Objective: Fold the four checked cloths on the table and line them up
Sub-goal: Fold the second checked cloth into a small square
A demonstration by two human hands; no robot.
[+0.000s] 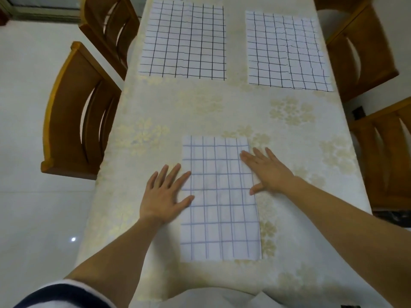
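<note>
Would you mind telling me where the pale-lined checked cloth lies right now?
In the head view, the pale-lined cloth lies at the near middle of the table, between the left hand and right hand, which touch its side edges.

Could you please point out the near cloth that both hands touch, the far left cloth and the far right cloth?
near cloth (220,218): head view, bare lower middle of its top surface.
far left cloth (183,40): head view, its centre.
far right cloth (287,51): head view, its centre.
</note>
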